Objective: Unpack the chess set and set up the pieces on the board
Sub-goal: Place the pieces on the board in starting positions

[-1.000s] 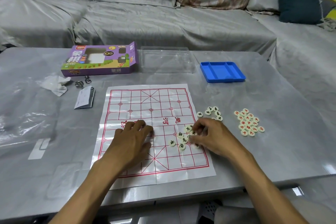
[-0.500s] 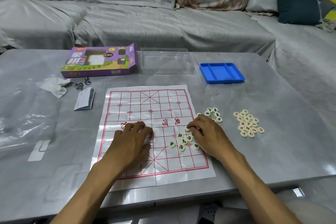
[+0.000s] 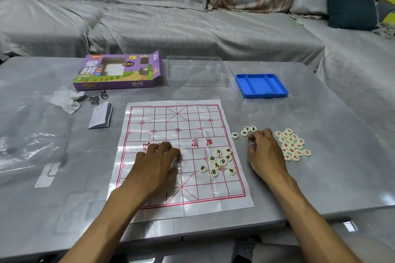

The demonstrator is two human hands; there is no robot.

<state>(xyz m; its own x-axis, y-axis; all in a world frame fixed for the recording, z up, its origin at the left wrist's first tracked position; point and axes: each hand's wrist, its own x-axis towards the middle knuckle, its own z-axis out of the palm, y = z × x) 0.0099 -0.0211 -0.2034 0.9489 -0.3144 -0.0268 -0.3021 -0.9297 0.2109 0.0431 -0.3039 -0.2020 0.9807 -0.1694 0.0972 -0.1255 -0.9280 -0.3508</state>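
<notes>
A paper board (image 3: 171, 134) with a red grid is spread flat on the grey counter (image 3: 320, 177). The left hand (image 3: 155, 166) is laid palm down on the board's near left part, its fingers (image 3: 168, 147) straight and slightly spread, nothing gripped. A loose cluster of black-lettered pieces (image 3: 220, 161) is scattered on the board's right side, near the river characters. The right hand (image 3: 265, 153) is set on the counter just off the board's right edge, its fingers curled down at a small group of black-lettered pieces (image 3: 245, 131); whether a piece is pinched cannot be told, since the fingertips are hidden under the knuckles. A pile of red-lettered pieces (image 3: 292, 145) is gathered just to the right of that hand, well off the board.

Farther back on the counter, a blue tray (image 3: 261, 85) with compartments is placed to the right, a clear plastic lid (image 3: 196, 70) beside it, and a purple box (image 3: 119, 71) with an open flap to the left of that. Near the box, crumpled plastic wrap (image 3: 64, 100), small metal rings (image 3: 98, 97) and a folded leaflet (image 3: 100, 115) are seen. A sofa (image 3: 171, 17) draped in grey cloth is seen behind the counter, with a dark cushion (image 3: 350, 4) at the right.
</notes>
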